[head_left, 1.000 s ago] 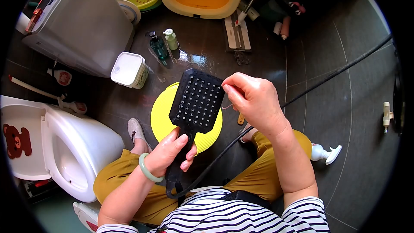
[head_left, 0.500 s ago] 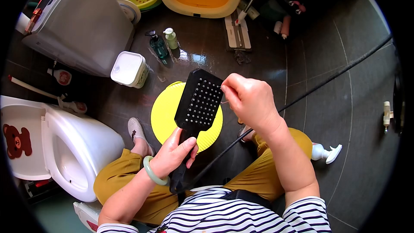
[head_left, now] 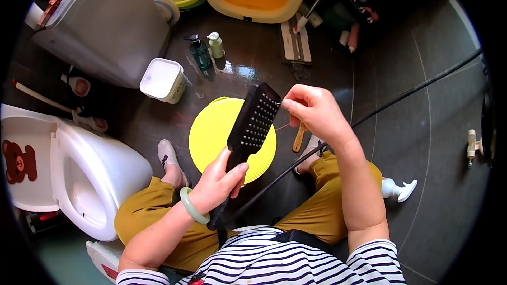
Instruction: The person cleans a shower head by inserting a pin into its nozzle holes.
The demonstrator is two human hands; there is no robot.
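My left hand [head_left: 217,178] is wrapped around the handle of a black shower head [head_left: 255,119], its face of pale nozzles tilted up to the right. A jade-coloured bangle [head_left: 191,207] circles that wrist. With thumb and fingertips my right hand [head_left: 311,111] pinches a thin silvery needle [head_left: 279,103] at the upper right edge of the nozzle face. A fine reddish thread [head_left: 283,126] hangs below those fingers. Under the shower head lies a round yellow lid-like disc [head_left: 211,132], partly covered by it. The black hose [head_left: 401,97] slants between my legs to the right wall.
A lidded white tub [head_left: 161,78], a dark pump bottle [head_left: 199,54] and a green pump bottle [head_left: 215,46] stand on the wet floor ahead. The toilet [head_left: 100,179] is at left. A wooden handle [head_left: 299,138] lies by my right foot, and a spray bottle [head_left: 393,188] beside my right knee.
The shower head has turned, so its nozzle face points more to the right. My right hand has shifted slightly right with the needle, and the wooden handle shows more.
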